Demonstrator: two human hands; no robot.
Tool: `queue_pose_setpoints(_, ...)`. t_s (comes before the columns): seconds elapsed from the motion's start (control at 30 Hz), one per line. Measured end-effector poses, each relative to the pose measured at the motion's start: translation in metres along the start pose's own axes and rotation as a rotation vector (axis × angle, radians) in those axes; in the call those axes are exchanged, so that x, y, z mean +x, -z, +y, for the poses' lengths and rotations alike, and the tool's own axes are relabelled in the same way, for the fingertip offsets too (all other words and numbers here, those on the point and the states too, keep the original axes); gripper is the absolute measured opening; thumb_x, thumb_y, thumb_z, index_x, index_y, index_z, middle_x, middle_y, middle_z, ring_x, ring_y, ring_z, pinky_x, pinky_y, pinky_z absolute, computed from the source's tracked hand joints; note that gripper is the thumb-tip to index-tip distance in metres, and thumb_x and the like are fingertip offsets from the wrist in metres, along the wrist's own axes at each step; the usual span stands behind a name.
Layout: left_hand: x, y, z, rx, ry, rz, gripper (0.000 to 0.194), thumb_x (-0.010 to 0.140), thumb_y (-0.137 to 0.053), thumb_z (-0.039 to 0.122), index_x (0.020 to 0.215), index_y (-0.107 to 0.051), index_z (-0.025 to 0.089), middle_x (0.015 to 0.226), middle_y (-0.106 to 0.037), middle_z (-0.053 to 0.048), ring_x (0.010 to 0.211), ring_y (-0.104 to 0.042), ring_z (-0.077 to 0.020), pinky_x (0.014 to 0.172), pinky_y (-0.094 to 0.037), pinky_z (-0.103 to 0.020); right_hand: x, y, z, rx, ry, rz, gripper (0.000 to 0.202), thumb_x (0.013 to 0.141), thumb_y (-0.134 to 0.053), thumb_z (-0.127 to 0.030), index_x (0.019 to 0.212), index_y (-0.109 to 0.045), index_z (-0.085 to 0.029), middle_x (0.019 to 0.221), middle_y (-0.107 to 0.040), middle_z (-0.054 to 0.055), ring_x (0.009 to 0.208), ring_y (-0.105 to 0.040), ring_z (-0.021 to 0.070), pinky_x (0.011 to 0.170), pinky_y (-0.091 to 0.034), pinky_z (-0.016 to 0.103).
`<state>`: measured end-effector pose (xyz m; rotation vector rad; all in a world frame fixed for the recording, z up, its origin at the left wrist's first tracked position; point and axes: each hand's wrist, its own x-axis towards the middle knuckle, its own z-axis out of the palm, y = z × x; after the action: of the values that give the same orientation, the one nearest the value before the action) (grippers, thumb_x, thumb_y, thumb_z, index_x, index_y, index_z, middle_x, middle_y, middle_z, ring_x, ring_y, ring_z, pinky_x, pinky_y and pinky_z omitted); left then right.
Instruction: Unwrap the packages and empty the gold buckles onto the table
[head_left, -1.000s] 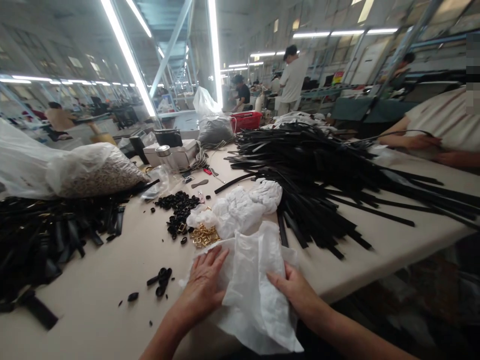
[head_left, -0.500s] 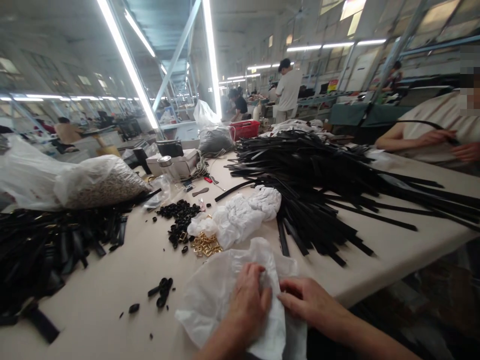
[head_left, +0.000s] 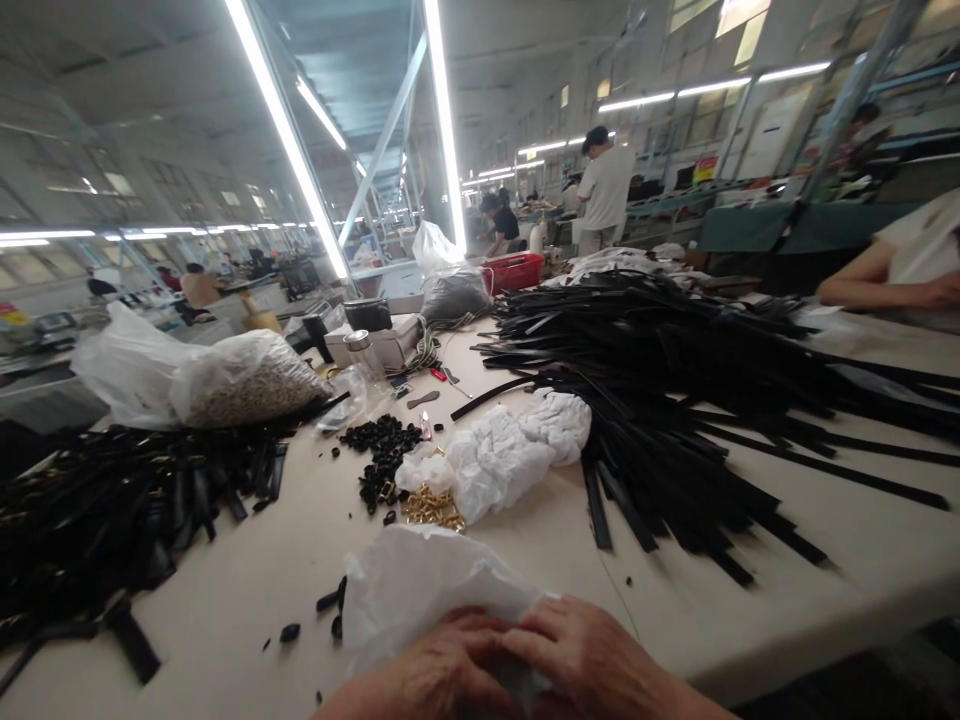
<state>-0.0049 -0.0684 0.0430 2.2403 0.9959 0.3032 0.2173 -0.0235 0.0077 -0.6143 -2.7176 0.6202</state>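
Note:
A sheet of thin white material [head_left: 405, 580] lies at the table's near edge, partly under my hands. My left hand [head_left: 450, 660] is closed on it, fingers bent inward. Beside it, touching, my right hand [head_left: 581, 645] is closed on the same white material, its fingertips over those of the left. Just beyond is a pile of gold buckles [head_left: 433, 508], next to a crumpled white bundle [head_left: 499, 455]. Small black loops [head_left: 382, 440] are heaped behind the buckles. A few black pieces peek out left of the white material.
Long black straps [head_left: 660, 350] cover the right side of the table [head_left: 247, 590]. More black straps [head_left: 172, 490] lie at the left, below a plastic bag of small pieces [head_left: 247, 385]. A jar [head_left: 360, 350] and red basket [head_left: 514, 271] stand farther back. Another person's arm [head_left: 862, 280] shows at right.
My hands have come together and down toward the near edge, gathering the white material, which now covers part of the small black pieces. The whole view has shifted, with the table's things farther right.

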Motion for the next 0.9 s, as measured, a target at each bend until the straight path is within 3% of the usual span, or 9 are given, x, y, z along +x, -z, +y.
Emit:
queue_pose_setpoints(0.1,-0.009,0.013,0.003,-0.129,0.127,-0.006,0.036,0.074,-0.053,0.008,0.087,-0.078,0.031,0.093,-0.075,-0.001,0.089,-0.069,-0.0208,0.083,-0.053,-0.031,0.008,-0.023,0.001,-0.076,0.007,-0.005,0.042,0.071,-0.073,-0.026,0.112,-0.064,-0.023,0.095,-0.07,0.004,0.08,-0.064,0.0214,0.069,-0.047,0.029)
queue_pose_setpoints(0.2,-0.001,0.031,0.015,-0.225,0.311,0.326,0.034,0.064,-0.045,0.004,0.071,-0.073,0.021,0.072,-0.07,-0.002,0.071,-0.065,-0.0167,0.073,-0.049,-0.028,0.019,-0.036,-0.002,-0.158,0.015,-0.03,0.035,0.069,-0.073,-0.029,0.102,-0.063,-0.02,0.088,-0.067,0.004,0.074,-0.062,0.0213,0.061,-0.046,0.029)
queue_pose_setpoints(0.3,0.022,0.038,0.024,-0.589,0.305,0.618,0.022,0.064,-0.047,0.008,0.061,-0.066,0.019,0.07,-0.067,-0.002,0.072,-0.061,-0.0156,0.072,-0.046,-0.027,0.03,-0.044,-0.006,-0.181,-0.013,-0.073,0.031,0.066,-0.073,-0.029,0.094,-0.062,-0.021,0.085,-0.066,0.002,0.067,-0.06,0.0193,0.052,-0.041,0.027)
queue_pose_setpoints(0.43,0.053,0.009,0.0,-1.213,0.408,0.905,0.009,0.065,-0.055,0.015,0.064,-0.063,0.018,0.076,-0.066,-0.002,0.07,-0.062,-0.0141,0.063,-0.044,-0.023,0.036,-0.049,-0.008,-0.282,0.022,-0.102,0.029,0.063,-0.074,-0.027,0.089,-0.064,-0.021,0.081,-0.067,0.002,0.057,-0.059,0.0183,0.043,-0.03,0.028)
queue_pose_setpoints(0.53,0.055,-0.021,-0.033,-1.202,0.445,1.12,0.006,0.068,-0.06,0.018,0.071,-0.066,0.018,0.073,-0.066,-0.001,0.068,-0.06,-0.0135,0.066,-0.044,-0.024,0.039,-0.033,-0.002,-0.195,0.104,-0.103,0.013,0.071,-0.072,-0.026,0.082,-0.065,-0.022,0.073,-0.067,-0.001,0.052,-0.059,0.0154,0.043,-0.029,0.027)
queue_pose_setpoints(0.63,0.043,-0.039,-0.053,-1.022,0.418,1.198,0.008,0.071,-0.061,0.02,0.074,-0.068,0.017,0.068,-0.065,-0.001,0.065,-0.057,-0.0139,0.066,-0.044,-0.025,0.052,0.0,0.017,-0.031,0.1,0.039,0.011,0.088,-0.057,-0.018,0.088,-0.067,-0.023,0.076,-0.069,-0.003,0.06,-0.063,0.0126,0.053,-0.04,0.023)
queue_pose_setpoints(0.73,0.032,-0.048,-0.056,-0.924,0.386,1.19,0.008,0.073,-0.059,0.019,0.071,-0.067,0.017,0.071,-0.065,-0.002,0.067,-0.055,-0.0144,0.067,-0.043,-0.026,0.079,0.021,0.047,-0.177,0.107,0.279,0.027,0.091,-0.051,-0.011,0.113,-0.065,-0.019,0.11,-0.071,0.007,0.095,-0.067,0.0195,0.084,-0.05,0.03)
queue_pose_setpoints(0.8,0.029,-0.052,-0.054,-0.885,0.397,1.149,0.009,0.074,-0.058,0.017,0.072,-0.067,0.017,0.074,-0.066,-0.002,0.07,-0.055,-0.0154,0.069,-0.044,-0.027,0.101,0.02,0.066,-0.363,0.189,0.32,0.034,0.089,-0.054,-0.009,0.121,-0.062,-0.016,0.13,-0.063,0.013,0.118,-0.059,0.0264,0.103,-0.043,0.042)
queue_pose_setpoints(0.9,0.031,-0.057,-0.052,-0.825,0.444,1.107,0.02,0.077,-0.058,0.017,0.093,-0.069,0.018,0.093,-0.069,-0.006,0.087,-0.061,-0.0201,0.081,-0.046,-0.03,0.127,0.009,0.086,-0.507,0.253,0.27,0.034,0.088,-0.056,-0.007,0.12,-0.063,-0.016,0.133,-0.061,0.014,0.123,-0.055,0.029,0.11,-0.034,0.049)
